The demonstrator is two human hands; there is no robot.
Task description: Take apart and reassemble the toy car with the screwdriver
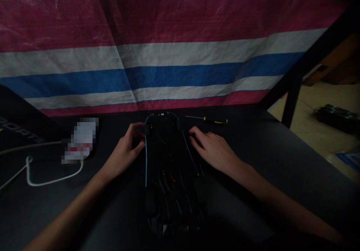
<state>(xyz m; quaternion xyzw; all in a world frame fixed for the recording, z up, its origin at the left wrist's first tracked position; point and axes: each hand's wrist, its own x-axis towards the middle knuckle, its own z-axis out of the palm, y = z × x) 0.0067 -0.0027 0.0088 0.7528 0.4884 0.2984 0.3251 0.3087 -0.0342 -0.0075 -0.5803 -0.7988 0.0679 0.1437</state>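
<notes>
A dark toy car (168, 150) lies upside down in the middle of the dark table, its underside and wheels facing up. Thin light-blue lines run along its edges, and a small red spot shows on the underside. My left hand (129, 146) grips the car's left side near one end, fingers bent against it, fingertips partly hidden. On the opposite side, my right hand (209, 146) has its bent fingers against the car's edge. Beyond my right hand lies a screwdriver (215, 121) with a yellow and black handle, its shaft pointing left toward the car.
A phone-like object (81, 140), blurred out, lies at the left with a white cable (53, 183) curling from it. Behind the table (253, 153) hangs a striped red, white and blue sheet (168, 75). A dark frame post (291, 101) stands at the right edge.
</notes>
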